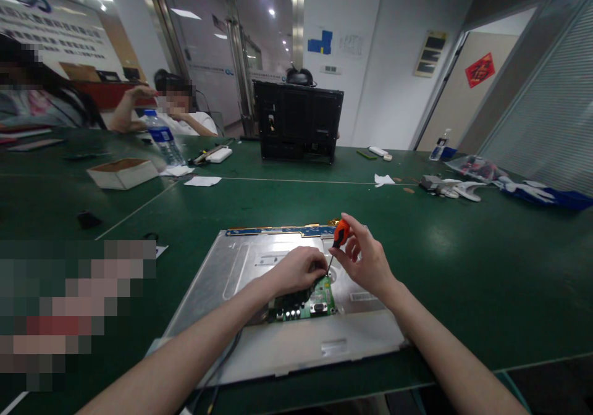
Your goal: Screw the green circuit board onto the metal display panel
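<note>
A silver metal back panel of a monitor (241, 279) lies flat on the green table in front of me. A green circuit board (308, 304) is mounted near its middle. My left hand (299, 270) rests curled on the board's upper edge, fingers pressed down on it. My right hand (365, 260) pinches an orange-handled screwdriver (340, 234), held upright with its tip down on the board beside my left fingers.
A black monitor back (299, 121) stands upright at the far side. A cardboard box (123, 173) and a water bottle (162, 137) sit at the left, where two people are seated. White gloves (458, 188) and small parts lie at the right.
</note>
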A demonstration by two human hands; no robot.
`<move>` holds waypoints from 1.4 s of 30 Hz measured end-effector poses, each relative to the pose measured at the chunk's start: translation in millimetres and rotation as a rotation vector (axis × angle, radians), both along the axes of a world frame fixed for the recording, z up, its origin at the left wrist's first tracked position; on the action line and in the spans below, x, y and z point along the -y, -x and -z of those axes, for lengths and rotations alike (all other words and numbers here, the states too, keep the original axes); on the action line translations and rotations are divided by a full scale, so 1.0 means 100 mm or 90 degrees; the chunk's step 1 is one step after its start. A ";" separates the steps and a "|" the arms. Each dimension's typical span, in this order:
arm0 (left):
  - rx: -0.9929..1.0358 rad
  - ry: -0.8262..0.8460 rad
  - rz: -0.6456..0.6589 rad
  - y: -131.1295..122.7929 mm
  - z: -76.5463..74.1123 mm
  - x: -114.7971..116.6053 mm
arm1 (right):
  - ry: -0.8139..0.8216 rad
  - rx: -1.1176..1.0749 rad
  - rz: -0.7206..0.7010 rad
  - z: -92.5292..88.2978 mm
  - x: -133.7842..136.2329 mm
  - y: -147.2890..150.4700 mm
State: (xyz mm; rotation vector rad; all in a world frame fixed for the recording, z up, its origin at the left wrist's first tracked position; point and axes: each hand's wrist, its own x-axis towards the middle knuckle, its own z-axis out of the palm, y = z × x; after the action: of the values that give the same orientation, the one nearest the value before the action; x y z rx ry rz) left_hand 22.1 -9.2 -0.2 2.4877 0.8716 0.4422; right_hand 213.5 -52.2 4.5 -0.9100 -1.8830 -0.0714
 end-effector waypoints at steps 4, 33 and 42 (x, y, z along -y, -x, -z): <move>-0.001 -0.001 -0.002 0.00 0.02 -0.01 | 0.020 0.003 -0.012 -0.02 0.02 0.01; 0.010 0.001 0.002 0.01 0.04 -0.01 | 0.013 -0.017 -0.032 -0.03 0.06 0.02; 0.004 0.010 0.009 0.00 0.00 -0.01 | -0.038 0.007 0.006 -0.05 0.03 0.02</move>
State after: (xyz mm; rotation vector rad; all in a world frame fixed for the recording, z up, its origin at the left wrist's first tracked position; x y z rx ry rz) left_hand 21.6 -8.3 -0.3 2.4751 0.8521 0.4355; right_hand 212.0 -55.1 9.2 -0.8793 -1.8763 -0.1381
